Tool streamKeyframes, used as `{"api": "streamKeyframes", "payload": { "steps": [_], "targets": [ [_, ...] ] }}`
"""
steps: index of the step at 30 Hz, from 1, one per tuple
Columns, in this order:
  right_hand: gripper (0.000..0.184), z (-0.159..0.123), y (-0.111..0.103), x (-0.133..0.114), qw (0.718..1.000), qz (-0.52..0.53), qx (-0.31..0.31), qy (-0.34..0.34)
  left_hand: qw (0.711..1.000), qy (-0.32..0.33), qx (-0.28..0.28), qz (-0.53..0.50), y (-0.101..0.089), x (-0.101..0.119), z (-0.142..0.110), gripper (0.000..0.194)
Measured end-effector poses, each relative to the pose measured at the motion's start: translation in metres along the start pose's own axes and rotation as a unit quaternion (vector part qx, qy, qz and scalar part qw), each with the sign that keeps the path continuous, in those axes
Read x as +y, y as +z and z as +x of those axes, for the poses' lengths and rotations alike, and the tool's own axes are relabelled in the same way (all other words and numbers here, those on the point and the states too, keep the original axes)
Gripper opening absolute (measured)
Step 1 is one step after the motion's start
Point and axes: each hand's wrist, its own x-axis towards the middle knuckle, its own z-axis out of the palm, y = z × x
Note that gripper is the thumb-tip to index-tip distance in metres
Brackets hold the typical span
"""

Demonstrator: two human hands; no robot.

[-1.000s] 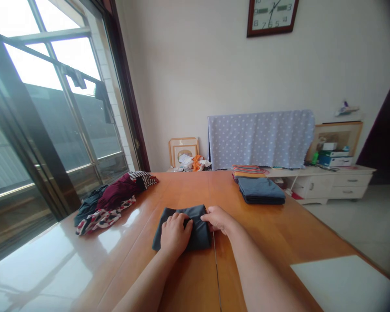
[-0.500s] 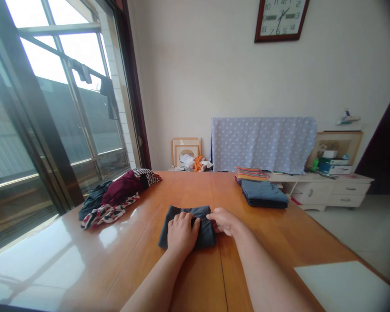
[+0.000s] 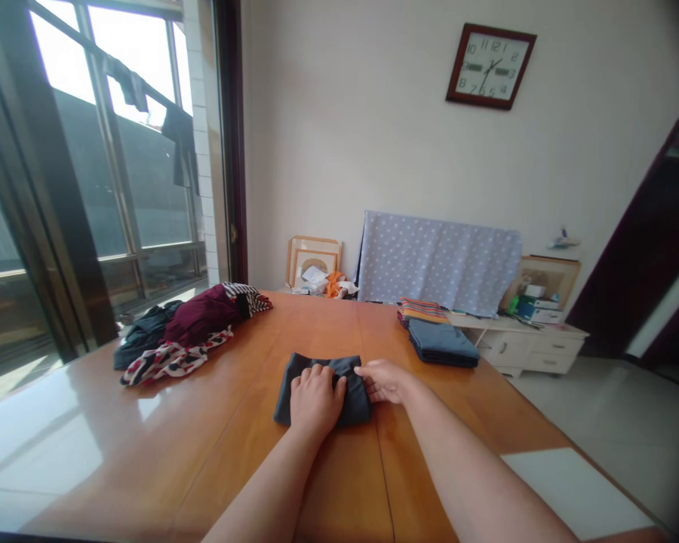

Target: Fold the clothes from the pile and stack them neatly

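A dark blue-grey garment [image 3: 348, 411], folded into a compact rectangle, lies on the wooden table in front of me. My left hand [image 3: 317, 396] rests palm down on top of it, fingers lying over the cloth and thumb apart, with a small crease of fabric beside the thumb. At the right edge of the same garment is my right hand [image 3: 382, 381]; its thumb and fingers pinch the cloth there, the fingers partly under the edge. What kind of garment it is cannot be made out.
A loose heap of clothes [image 3: 198, 328] lies on the table's left. Folded dark blue clothes [image 3: 442, 343] sit at the right, near a folded striped cloth [image 3: 423, 311]. A white sheet [image 3: 577, 490] lies by the right edge. Behind stands a white cabinet [image 3: 535, 351].
The camera view has tilted and turned, so the clock sits lower and the piles appear further left. Both hands stay on the garment with almost no visible movement.
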Motion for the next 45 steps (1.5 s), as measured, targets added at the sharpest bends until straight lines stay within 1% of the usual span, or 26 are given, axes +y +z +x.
{"api": "streamKeyframes", "payload": {
  "steps": [2,4,6,8,10,12,14,16,20,22,24,26,29,31,34,36,40,45],
  "targets": [
    [0.021,-0.007,-0.003,0.002,1.000,0.007,0.012,-0.002,1.000,0.000,0.000,-0.003,0.000,-0.001,0.000,0.042],
    [0.024,-0.016,-0.006,0.008,0.999,0.008,0.042,-0.008,1.000,0.001,0.001,-0.006,0.000,-0.002,0.000,0.042],
    [0.027,-0.027,-0.008,0.017,0.997,0.005,0.081,-0.013,1.000,0.001,0.000,-0.008,0.001,-0.002,0.000,0.043],
    [0.030,-0.038,-0.007,0.029,0.995,0.000,0.102,-0.013,1.000,0.001,-0.004,-0.010,0.001,-0.003,0.001,0.044],
    [0.031,-0.050,-0.005,0.041,0.996,0.007,0.091,-0.016,1.000,0.002,-0.007,-0.013,0.000,-0.004,0.001,0.045],
    [0.030,-0.059,0.001,0.050,0.998,0.031,0.053,-0.029,1.000,0.003,-0.007,-0.014,0.000,-0.004,0.001,0.045],
    [0.027,-0.065,0.010,0.056,0.997,0.058,0.020,-0.042,1.000,0.001,-0.006,-0.014,-0.001,-0.004,0.001,0.045],
    [0.023,-0.067,0.020,0.059,0.997,0.061,0.015,-0.039,1.000,-0.001,-0.007,-0.013,-0.002,-0.004,0.001,0.045],
    [0.019,-0.066,0.038,0.056,0.997,0.048,0.055,-0.015,1.000,0.002,-0.005,-0.010,-0.001,-0.004,0.001,0.046],
    [0.019,-0.065,0.040,0.053,0.995,0.085,0.047,0.006,1.000,0.005,0.004,-0.010,0.000,-0.004,0.001,0.047],
    [0.020,-0.064,0.039,0.048,0.990,0.133,0.026,0.041,1.000,0.006,0.014,-0.011,0.001,-0.004,0.001,0.049],
    [0.022,-0.064,0.035,0.045,0.984,0.159,0.008,0.078,1.000,0.006,0.015,-0.012,0.001,-0.004,0.000,0.053],
    [0.026,-0.063,0.029,0.041,0.982,0.146,-0.014,0.120,1.000,0.006,0.007,-0.012,0.000,-0.003,0.000,0.056],
    [0.027,-0.063,0.024,0.039,0.984,0.118,-0.026,0.129,1.000,0.002,0.004,-0.012,-0.001,-0.002,0.000,0.056],
    [0.027,-0.060,0.017,0.036,0.992,0.066,-0.024,0.101,1.000,-0.002,-0.001,-0.013,-0.002,-0.001,0.000,0.055],
    [0.027,-0.056,0.012,0.033,0.996,0.059,0.000,0.071,1.000,-0.006,-0.005,-0.013,-0.003,0.000,0.000,0.054],
    [0.027,-0.040,0.010,0.029,0.991,0.120,0.064,0.006,1.000,-0.004,-0.006,-0.010,-0.006,0.001,0.000,0.055],
    [0.026,-0.019,0.014,0.025,0.986,0.148,0.074,-0.022,1.000,-0.008,-0.018,0.010,-0.012,0.006,-0.001,0.055]
  ]
}}
